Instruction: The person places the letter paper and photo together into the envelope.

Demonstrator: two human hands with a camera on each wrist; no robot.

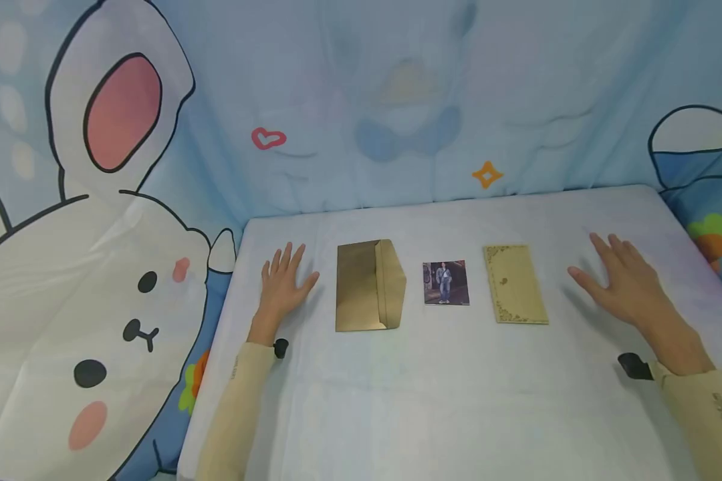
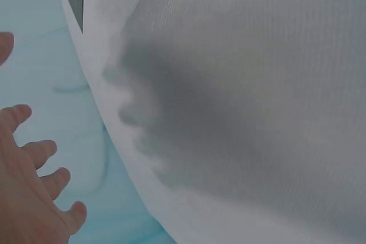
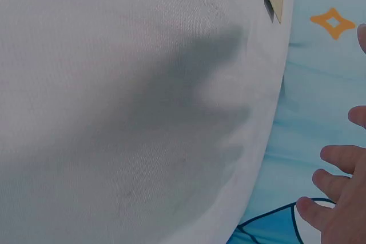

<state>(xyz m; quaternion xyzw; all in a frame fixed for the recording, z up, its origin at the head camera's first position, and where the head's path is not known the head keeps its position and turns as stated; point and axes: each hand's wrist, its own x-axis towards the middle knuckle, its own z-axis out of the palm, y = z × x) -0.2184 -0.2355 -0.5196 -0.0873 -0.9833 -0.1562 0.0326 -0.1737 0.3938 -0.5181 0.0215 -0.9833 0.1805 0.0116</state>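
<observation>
My left hand [image 1: 281, 286] is held with its fingers spread, to the left of a gold envelope [image 1: 357, 287] whose pointed flap faces right. In the middle lies a small photo [image 1: 446, 282] of a standing person. Right of it is a pale gold card [image 1: 516, 284] with dark ornamental corners. My right hand [image 1: 628, 284] is apart from the card, fingers spread and holding nothing. Both hands cast shadows on the white cloth. In the left wrist view the left hand [image 2: 34, 181] shows at the lower left; the right hand [image 3: 346, 192] appears at the lower right of its own view.
A white cloth [image 1: 433, 401] covers the table, its far edge meeting a blue printed curtain [image 1: 397, 80]. A large white rabbit print [image 1: 84, 300] fills the left side. Small black devices [image 1: 634, 366] sit at the wrists beside the beige sleeves [image 1: 234, 407].
</observation>
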